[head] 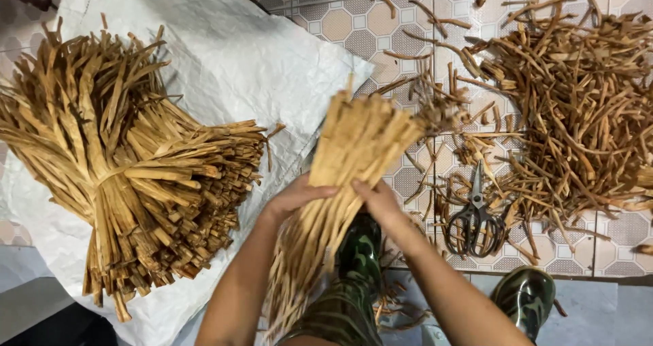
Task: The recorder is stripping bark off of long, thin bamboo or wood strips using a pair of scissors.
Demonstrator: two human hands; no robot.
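Both hands, left [294,198] and right [378,202], grip apparently closed around a strip bundle [343,162], tied bundles [129,173] left, scissors [476,220] right on tiled floor [340,23].

- A bundle of strips [340,176] sits in the middle, gripped between the left hand [294,198] and the right hand [378,202].
- To its left, tied bundles [129,176] lie on a woven sack [238,60].
- To its right, scissors [476,220] lie on the tiled floor [340,26], seemingly at the edge of a loose scrap pile [571,108].
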